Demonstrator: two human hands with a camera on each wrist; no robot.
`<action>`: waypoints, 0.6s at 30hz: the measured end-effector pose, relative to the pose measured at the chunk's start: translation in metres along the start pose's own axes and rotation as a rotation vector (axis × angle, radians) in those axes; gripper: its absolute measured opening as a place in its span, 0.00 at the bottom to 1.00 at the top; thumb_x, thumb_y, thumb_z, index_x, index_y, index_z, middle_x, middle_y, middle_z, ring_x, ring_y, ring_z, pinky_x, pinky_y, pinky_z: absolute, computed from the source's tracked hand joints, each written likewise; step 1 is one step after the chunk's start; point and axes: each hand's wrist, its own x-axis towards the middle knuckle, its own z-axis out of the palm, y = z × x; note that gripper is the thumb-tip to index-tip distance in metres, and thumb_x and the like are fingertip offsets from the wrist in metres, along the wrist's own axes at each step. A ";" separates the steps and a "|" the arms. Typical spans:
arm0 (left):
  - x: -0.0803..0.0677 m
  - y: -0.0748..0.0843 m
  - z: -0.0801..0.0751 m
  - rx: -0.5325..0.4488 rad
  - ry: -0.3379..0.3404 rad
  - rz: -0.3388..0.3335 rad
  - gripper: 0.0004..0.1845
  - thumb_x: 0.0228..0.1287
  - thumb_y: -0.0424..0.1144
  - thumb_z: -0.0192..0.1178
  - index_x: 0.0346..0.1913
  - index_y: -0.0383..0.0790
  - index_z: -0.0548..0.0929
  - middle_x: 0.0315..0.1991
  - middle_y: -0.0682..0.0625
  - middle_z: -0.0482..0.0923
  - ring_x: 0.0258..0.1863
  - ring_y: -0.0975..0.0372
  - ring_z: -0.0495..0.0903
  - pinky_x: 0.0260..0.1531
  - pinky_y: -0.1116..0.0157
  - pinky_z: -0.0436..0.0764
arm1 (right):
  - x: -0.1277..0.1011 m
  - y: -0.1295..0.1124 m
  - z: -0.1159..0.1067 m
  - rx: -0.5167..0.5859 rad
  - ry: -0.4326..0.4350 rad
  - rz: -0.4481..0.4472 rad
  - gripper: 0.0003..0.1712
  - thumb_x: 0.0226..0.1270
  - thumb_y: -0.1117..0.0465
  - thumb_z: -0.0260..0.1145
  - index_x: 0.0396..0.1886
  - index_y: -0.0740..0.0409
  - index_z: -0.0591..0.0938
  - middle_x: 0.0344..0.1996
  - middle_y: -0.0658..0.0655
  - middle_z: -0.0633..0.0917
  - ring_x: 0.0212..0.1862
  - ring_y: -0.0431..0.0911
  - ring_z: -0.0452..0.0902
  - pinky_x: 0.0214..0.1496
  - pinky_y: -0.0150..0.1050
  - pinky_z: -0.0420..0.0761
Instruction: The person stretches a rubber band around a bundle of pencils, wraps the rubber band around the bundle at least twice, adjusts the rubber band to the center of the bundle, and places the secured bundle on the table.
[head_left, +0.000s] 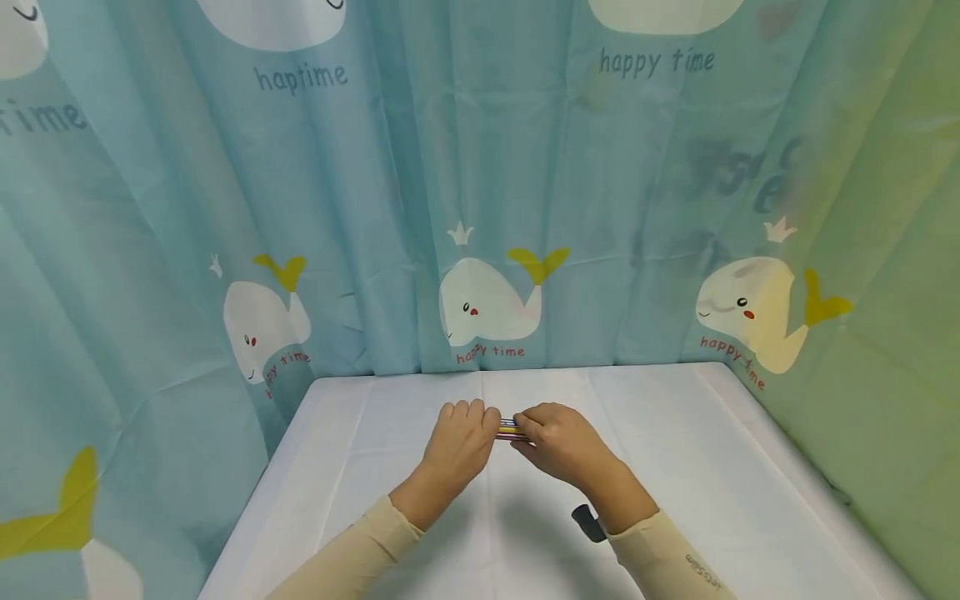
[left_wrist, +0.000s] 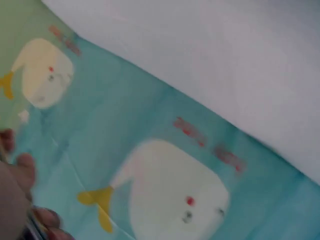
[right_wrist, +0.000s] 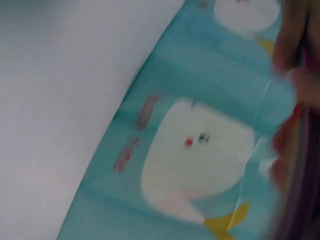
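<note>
where left grip (head_left: 461, 440) ends, sticks (head_left: 507, 430) reach right grip (head_left: 561, 440).

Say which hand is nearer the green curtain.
Right. The right hand grips the bundle on the side toward the green curtain, which stands off to its right. The left hand grips the bundle's other side, farther from it.

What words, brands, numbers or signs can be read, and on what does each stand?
"happy time", grey, on the curtain, upper right
"haptime", grey, curtain, upper left
"time", grey, curtain, far left
"happy time", red, by three whale prints
Right sleeve: lettering too small to read
Held bundle: any marking too small
Dark letters, curtain, upper right: too faint
Wrist views: red lettering too blurred
</note>
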 end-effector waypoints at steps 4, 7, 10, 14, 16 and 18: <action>0.000 0.003 -0.002 0.009 -0.043 0.021 0.10 0.65 0.43 0.55 0.30 0.44 0.69 0.21 0.50 0.64 0.18 0.59 0.65 0.20 0.64 0.60 | 0.000 -0.006 0.002 -0.021 -0.061 0.031 0.22 0.44 0.58 0.81 0.38 0.63 0.85 0.32 0.51 0.87 0.31 0.42 0.83 0.35 0.35 0.81; 0.000 0.000 -0.003 0.022 -0.068 0.006 0.10 0.63 0.42 0.60 0.32 0.43 0.69 0.22 0.50 0.64 0.19 0.58 0.65 0.21 0.64 0.60 | -0.007 -0.003 -0.002 -0.031 -0.043 0.074 0.27 0.41 0.56 0.83 0.42 0.64 0.86 0.36 0.55 0.88 0.35 0.45 0.85 0.38 0.37 0.82; 0.000 -0.006 -0.004 0.036 -0.077 -0.016 0.09 0.63 0.41 0.60 0.34 0.42 0.70 0.23 0.49 0.65 0.21 0.57 0.66 0.23 0.63 0.62 | -0.013 0.003 -0.007 -0.036 0.005 0.078 0.27 0.40 0.57 0.83 0.41 0.65 0.87 0.36 0.56 0.88 0.34 0.46 0.86 0.37 0.39 0.83; -0.002 -0.010 -0.004 0.051 -0.079 -0.039 0.06 0.65 0.39 0.58 0.36 0.43 0.72 0.25 0.48 0.67 0.25 0.55 0.72 0.29 0.60 0.69 | -0.015 0.008 -0.010 -0.039 0.018 0.025 0.23 0.43 0.59 0.82 0.39 0.64 0.86 0.34 0.55 0.88 0.33 0.46 0.85 0.37 0.39 0.83; -0.003 -0.011 -0.004 0.043 -0.076 -0.045 0.06 0.64 0.39 0.59 0.38 0.43 0.72 0.26 0.48 0.68 0.27 0.54 0.75 0.33 0.58 0.72 | -0.016 0.009 -0.010 -0.042 0.007 0.009 0.22 0.44 0.60 0.81 0.40 0.64 0.86 0.33 0.55 0.87 0.33 0.46 0.85 0.38 0.39 0.82; -0.003 -0.010 -0.003 0.043 -0.058 -0.058 0.06 0.63 0.39 0.59 0.38 0.44 0.72 0.25 0.48 0.69 0.27 0.54 0.75 0.34 0.57 0.73 | -0.017 0.010 -0.010 -0.040 0.005 0.015 0.22 0.44 0.61 0.81 0.39 0.64 0.85 0.33 0.54 0.87 0.33 0.46 0.85 0.37 0.38 0.82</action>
